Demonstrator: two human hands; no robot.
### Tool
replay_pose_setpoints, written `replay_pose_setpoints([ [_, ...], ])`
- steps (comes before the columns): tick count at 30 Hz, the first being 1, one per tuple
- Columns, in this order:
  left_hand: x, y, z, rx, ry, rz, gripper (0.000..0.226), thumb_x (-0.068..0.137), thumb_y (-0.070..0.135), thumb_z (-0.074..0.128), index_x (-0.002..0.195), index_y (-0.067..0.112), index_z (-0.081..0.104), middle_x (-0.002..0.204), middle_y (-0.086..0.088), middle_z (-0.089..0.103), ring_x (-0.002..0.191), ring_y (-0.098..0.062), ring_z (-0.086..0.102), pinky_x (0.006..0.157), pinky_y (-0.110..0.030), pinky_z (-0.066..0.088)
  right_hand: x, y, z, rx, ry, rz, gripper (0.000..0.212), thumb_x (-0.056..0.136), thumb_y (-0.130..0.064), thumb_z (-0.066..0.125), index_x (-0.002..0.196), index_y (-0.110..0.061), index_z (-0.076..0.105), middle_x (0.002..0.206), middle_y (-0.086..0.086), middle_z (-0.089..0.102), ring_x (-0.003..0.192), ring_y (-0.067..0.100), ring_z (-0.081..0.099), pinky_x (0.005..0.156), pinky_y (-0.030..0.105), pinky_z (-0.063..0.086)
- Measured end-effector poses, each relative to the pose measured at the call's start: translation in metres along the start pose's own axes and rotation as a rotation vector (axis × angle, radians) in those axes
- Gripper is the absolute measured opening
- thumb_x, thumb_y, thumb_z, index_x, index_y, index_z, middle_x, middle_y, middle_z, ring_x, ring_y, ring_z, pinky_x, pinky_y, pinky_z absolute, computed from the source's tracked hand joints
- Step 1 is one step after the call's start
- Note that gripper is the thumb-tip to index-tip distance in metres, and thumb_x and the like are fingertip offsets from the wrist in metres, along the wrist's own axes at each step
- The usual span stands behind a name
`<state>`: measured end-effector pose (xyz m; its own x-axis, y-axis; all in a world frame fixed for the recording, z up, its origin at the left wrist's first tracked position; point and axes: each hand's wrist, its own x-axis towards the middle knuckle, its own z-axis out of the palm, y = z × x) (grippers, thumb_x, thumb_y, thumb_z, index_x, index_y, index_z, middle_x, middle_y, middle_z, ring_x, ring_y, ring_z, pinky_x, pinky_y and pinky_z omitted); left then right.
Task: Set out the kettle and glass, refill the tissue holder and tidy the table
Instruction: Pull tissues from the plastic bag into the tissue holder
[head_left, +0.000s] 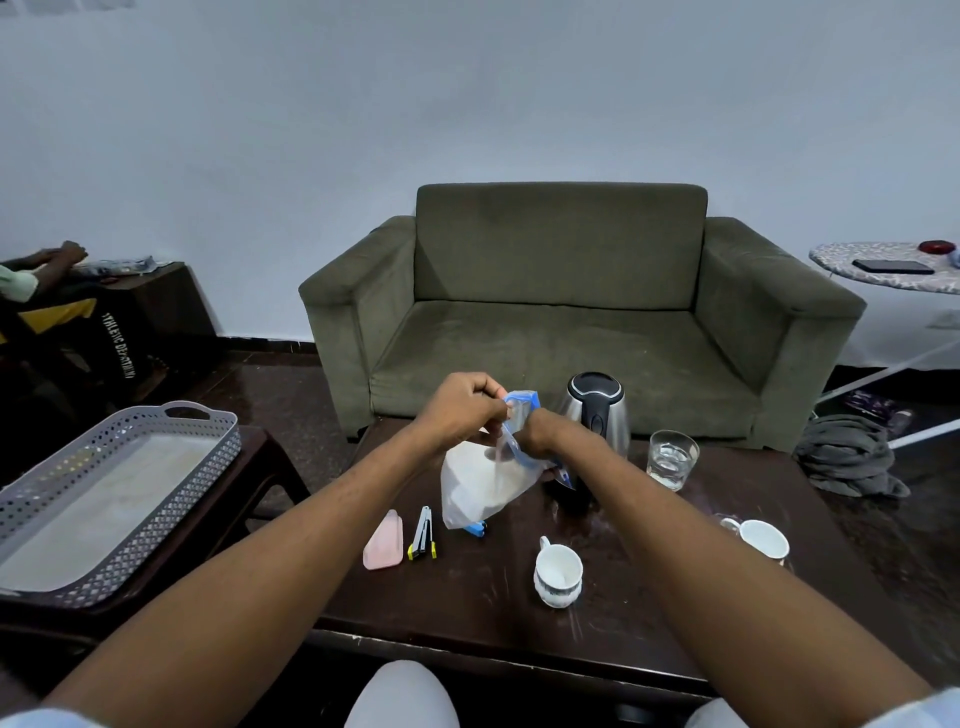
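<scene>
Over the dark wooden table (649, 597) I hold a clear plastic pack of white tissues (480, 486) with a blue top edge. My left hand (460, 408) pinches the blue top from the left. My right hand (540, 431) grips the same top from the right, partly hidden behind the plastic. The pack hangs above the table with its bottom near the surface. Just behind my right hand stands the steel kettle (595, 408) with a black lid and handle. A glass (671, 460) with water sits to the kettle's right.
Two white cups (558, 571) (761, 540) sit on the table's near part, with a pink flat case (384, 543), a grey clip (423, 535) and a small blue object (477, 529). A grey perforated tray (171, 525) rests on a stool at left. A green sofa (561, 312) stands behind.
</scene>
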<state>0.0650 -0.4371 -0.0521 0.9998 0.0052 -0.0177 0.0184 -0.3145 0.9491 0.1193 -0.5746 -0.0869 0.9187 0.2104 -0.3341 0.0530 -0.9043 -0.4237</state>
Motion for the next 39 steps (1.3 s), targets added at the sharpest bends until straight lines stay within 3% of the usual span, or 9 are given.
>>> replay_pose_setpoints([
  [8, 0.003, 0.002, -0.005, -0.115, -0.067, 0.064, 0.021, 0.093, 0.012, 0.072, 0.100, -0.008, 0.070, 0.073, -0.012, 0.068, 0.063, -0.020, 0.062, 0.066, -0.032, 0.060, -0.014, -0.002, -0.008, 0.055, -0.025, -0.021, 0.028, 0.098, 0.004, 0.050, 0.072, -0.005, 0.048, 0.079, 0.014, 0.054, 0.059, 0.022, 0.048, 0.051, 0.031, 0.038],
  [11, 0.018, -0.007, -0.025, -0.103, 0.221, 0.091, 0.019, 0.096, 0.022, 0.072, 0.097, 0.003, 0.075, 0.080, -0.006, 0.075, 0.074, -0.021, 0.070, 0.076, -0.035, 0.057, -0.018, 0.005, -0.013, 0.277, 0.005, -0.074, 0.019, 0.098, 0.003, 0.057, 0.080, 0.007, 0.062, 0.079, 0.018, 0.058, 0.071, 0.026, 0.056, 0.062, 0.034, 0.043],
  [14, 0.028, -0.038, -0.056, 0.071, 0.511, -0.138, 0.037, 0.091, 0.030, 0.076, 0.119, 0.007, 0.069, 0.123, -0.012, 0.071, 0.117, -0.031, 0.066, 0.096, -0.039, 0.050, -0.025, 0.012, -0.020, 0.420, 0.045, -0.163, 0.021, 0.097, 0.009, 0.054, 0.103, 0.025, 0.066, 0.085, 0.017, 0.060, 0.079, 0.024, 0.055, 0.069, 0.034, 0.040],
  [18, 0.010, -0.072, -0.065, -0.206, 0.013, -0.660, 0.080, 0.082, 0.057, 0.077, 0.136, 0.006, 0.046, 0.138, -0.018, 0.060, 0.125, -0.038, 0.061, 0.093, -0.048, 0.052, -0.027, 0.017, -0.019, 0.509, 0.081, -0.230, 0.020, 0.093, 0.018, 0.046, 0.102, 0.030, 0.059, 0.088, 0.018, 0.055, 0.084, 0.024, 0.050, 0.071, 0.035, 0.037],
  [20, 0.003, -0.080, -0.057, -0.385, -0.142, -0.617, 0.077, 0.084, 0.048, 0.079, 0.136, -0.002, 0.053, 0.127, -0.017, 0.073, 0.111, -0.034, 0.074, 0.084, -0.048, 0.061, -0.028, 0.017, -0.016, 0.582, 0.077, -0.223, 0.019, 0.093, 0.017, 0.044, 0.096, 0.028, 0.059, 0.083, 0.018, 0.055, 0.077, 0.024, 0.050, 0.065, 0.031, 0.038],
  [23, 0.004, -0.079, -0.044, -0.613, -0.091, -0.463, 0.048, 0.094, 0.011, 0.069, 0.138, -0.005, 0.059, 0.108, -0.015, 0.081, 0.086, -0.026, 0.081, 0.069, -0.043, 0.068, -0.031, 0.012, -0.015, 0.629, 0.119, -0.171, 0.029, 0.098, 0.005, 0.044, 0.112, 0.022, 0.062, 0.093, 0.016, 0.058, 0.073, 0.023, 0.053, 0.063, 0.029, 0.043],
  [29, 0.007, -0.065, -0.039, -0.674, 0.025, -0.298, 0.043, 0.097, -0.003, 0.062, 0.141, -0.003, 0.057, 0.136, -0.023, 0.069, 0.121, -0.042, 0.068, 0.087, -0.062, 0.059, -0.022, -0.001, -0.021, 0.634, -0.045, 0.028, 0.047, 0.101, -0.026, 0.064, 0.140, -0.001, 0.057, 0.136, 0.015, 0.062, 0.112, 0.026, 0.058, 0.107, 0.040, 0.050],
  [34, 0.003, -0.070, -0.029, -0.765, 0.122, -0.249, 0.038, 0.108, 0.015, 0.052, 0.142, 0.000, 0.057, 0.133, -0.016, 0.072, 0.106, -0.031, 0.074, 0.088, -0.054, 0.062, -0.022, 0.019, -0.011, 0.724, 0.340, -0.100, 0.022, 0.096, -0.003, 0.058, 0.108, 0.013, 0.068, 0.118, 0.028, 0.072, 0.095, 0.032, 0.070, 0.088, 0.047, 0.058],
  [39, -0.001, -0.072, -0.023, -0.795, 0.179, -0.222, 0.034, 0.109, 0.015, 0.050, 0.140, 0.007, 0.061, 0.142, -0.013, 0.067, 0.132, -0.035, 0.063, 0.079, -0.046, 0.065, -0.015, 0.008, -0.007, 1.190, 0.326, 0.094, 0.024, 0.096, -0.010, 0.055, 0.104, 0.009, 0.068, 0.111, 0.023, 0.075, 0.083, 0.024, 0.063, 0.071, 0.035, 0.050],
])
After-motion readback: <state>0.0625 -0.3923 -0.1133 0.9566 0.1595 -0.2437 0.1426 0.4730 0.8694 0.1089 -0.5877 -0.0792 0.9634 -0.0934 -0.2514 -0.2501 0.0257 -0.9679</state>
